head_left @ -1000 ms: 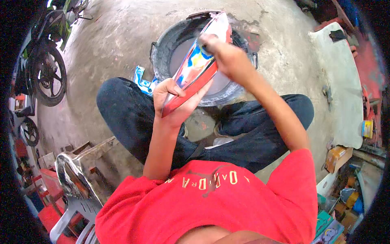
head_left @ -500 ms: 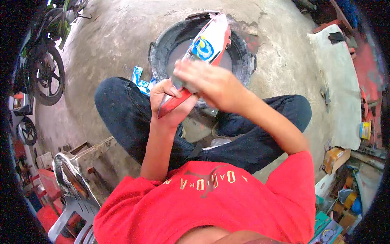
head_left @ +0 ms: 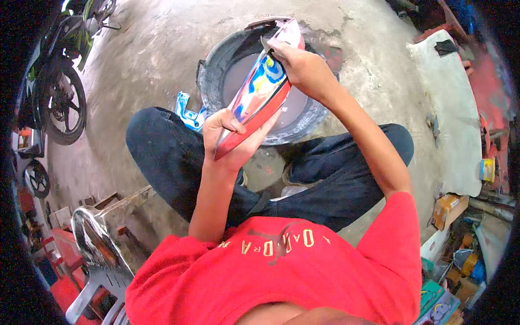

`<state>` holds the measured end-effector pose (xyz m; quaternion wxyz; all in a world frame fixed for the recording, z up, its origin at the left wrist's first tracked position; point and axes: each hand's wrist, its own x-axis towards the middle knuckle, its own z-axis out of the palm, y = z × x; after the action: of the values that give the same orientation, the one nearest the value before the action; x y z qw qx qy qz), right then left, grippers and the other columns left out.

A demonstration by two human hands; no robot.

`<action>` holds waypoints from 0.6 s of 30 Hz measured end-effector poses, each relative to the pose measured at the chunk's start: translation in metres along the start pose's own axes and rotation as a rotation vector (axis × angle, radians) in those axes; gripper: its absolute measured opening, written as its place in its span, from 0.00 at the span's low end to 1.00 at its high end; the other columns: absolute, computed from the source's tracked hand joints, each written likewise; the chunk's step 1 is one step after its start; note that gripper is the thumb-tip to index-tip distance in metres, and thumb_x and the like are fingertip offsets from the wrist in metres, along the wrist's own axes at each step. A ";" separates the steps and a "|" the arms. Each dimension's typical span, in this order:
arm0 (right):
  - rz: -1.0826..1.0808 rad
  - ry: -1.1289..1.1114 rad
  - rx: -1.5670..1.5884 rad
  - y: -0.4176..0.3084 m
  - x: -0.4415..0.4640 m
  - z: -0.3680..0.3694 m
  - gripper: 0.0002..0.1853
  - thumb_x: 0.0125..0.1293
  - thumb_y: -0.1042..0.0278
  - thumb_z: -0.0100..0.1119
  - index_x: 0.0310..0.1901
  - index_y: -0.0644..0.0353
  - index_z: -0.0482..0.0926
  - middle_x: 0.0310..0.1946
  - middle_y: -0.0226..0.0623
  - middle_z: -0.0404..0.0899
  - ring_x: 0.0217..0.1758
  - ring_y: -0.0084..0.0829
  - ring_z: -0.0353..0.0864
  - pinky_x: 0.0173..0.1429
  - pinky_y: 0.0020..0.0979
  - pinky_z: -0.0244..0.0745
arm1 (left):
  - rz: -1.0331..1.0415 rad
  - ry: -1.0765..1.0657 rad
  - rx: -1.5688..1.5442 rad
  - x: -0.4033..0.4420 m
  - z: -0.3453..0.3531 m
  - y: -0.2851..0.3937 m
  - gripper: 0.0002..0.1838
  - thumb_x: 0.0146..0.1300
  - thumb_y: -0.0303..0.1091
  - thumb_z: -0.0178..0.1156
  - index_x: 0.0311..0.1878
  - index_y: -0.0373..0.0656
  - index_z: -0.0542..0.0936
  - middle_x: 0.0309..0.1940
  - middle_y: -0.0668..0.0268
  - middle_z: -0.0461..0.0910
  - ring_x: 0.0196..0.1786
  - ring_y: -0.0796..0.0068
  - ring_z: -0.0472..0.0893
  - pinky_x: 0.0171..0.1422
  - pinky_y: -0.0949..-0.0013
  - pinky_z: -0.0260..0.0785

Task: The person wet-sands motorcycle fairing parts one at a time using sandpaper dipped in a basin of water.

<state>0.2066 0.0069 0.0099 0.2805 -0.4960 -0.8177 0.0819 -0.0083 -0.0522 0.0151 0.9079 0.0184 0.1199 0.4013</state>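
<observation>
A long, pointed motorcycle body panel [head_left: 254,95], painted red, white, blue and yellow, slants over a black tub [head_left: 208,89] of cloudy grey water. My left hand [head_left: 230,135] is closed round its lower red end, thumb on top. Near the far end, my right hand [head_left: 303,67] presses on the panel's upper face. A small grey piece that looks like sandpaper [head_left: 265,43] shows at my right fingertips. Left of the tub, a blue and white painted part [head_left: 189,112] lies on the floor by my knee.
My bent legs [head_left: 346,168] flank the tub on the concrete floor [head_left: 146,65]. A motorcycle wheel [head_left: 62,103] stands at left, with a grey plastic chair [head_left: 100,276] below it. A pale panel [head_left: 449,124] and a cardboard box [head_left: 448,210] lie at right.
My right hand has slid up the panel from near my left hand to its far end, uncovering the middle. My left hand keeps its grip, with the panel slightly turned.
</observation>
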 end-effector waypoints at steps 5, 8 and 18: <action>-0.378 0.011 0.183 -0.061 -0.023 0.000 0.26 0.64 0.78 0.57 0.66 0.58 0.75 0.64 0.46 0.78 0.70 0.45 0.76 0.72 0.40 0.73 | 0.176 0.217 0.307 -0.004 0.002 -0.001 0.48 0.35 0.28 0.50 0.70 0.27 0.61 0.71 0.43 0.65 0.79 0.45 0.59 0.88 0.47 0.37; -0.164 0.088 0.030 -0.010 -0.011 0.011 0.23 0.69 0.75 0.54 0.66 0.55 0.75 0.58 0.48 0.81 0.61 0.46 0.82 0.61 0.38 0.79 | 0.030 -0.001 -0.053 0.000 -0.003 0.003 0.50 0.33 0.27 0.51 0.71 0.26 0.60 0.71 0.43 0.65 0.79 0.44 0.59 0.88 0.46 0.37; -0.100 0.091 0.047 -0.012 -0.018 0.004 0.22 0.67 0.76 0.56 0.63 0.58 0.77 0.56 0.54 0.81 0.57 0.47 0.85 0.59 0.40 0.80 | 0.041 0.040 -0.050 0.001 0.003 0.004 0.51 0.33 0.26 0.50 0.72 0.24 0.59 0.74 0.41 0.62 0.81 0.44 0.56 0.87 0.46 0.36</action>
<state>0.2015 -0.0141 0.0045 0.3328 -0.4511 -0.8256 0.0642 -0.0100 -0.0482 0.0185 0.8970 -0.0099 0.1277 0.4231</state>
